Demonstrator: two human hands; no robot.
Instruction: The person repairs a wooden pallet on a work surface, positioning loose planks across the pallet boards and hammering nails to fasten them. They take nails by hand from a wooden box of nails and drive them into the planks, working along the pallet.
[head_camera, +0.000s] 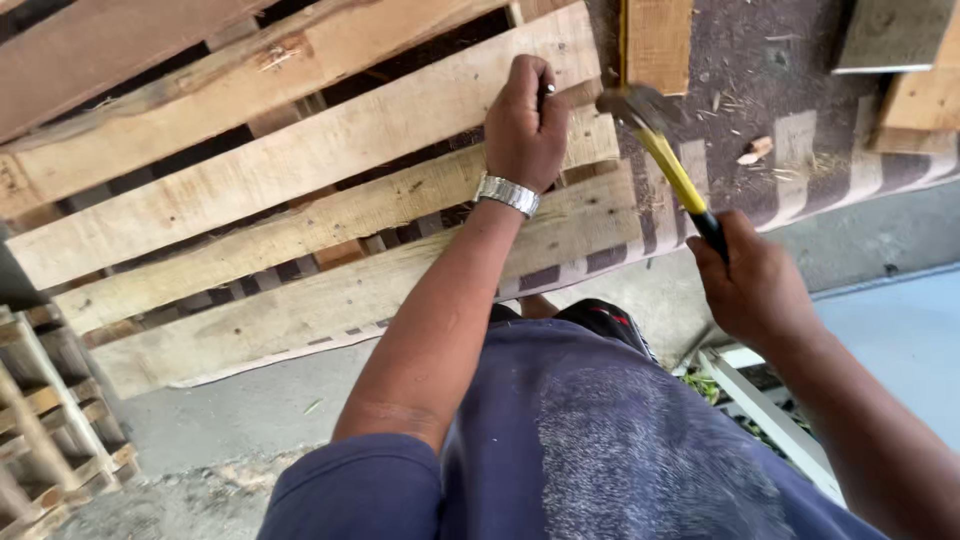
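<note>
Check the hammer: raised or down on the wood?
Raised: the hammer head, blurred, hangs clear of the plank beside the left hand.

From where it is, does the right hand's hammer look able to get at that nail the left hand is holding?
Probably yes. The hammer in the right hand hangs just beside the nail, with nothing between; only the left hand pinching it sits close.

There are no boxes, packs, labels, signs or screens to see here.
</note>
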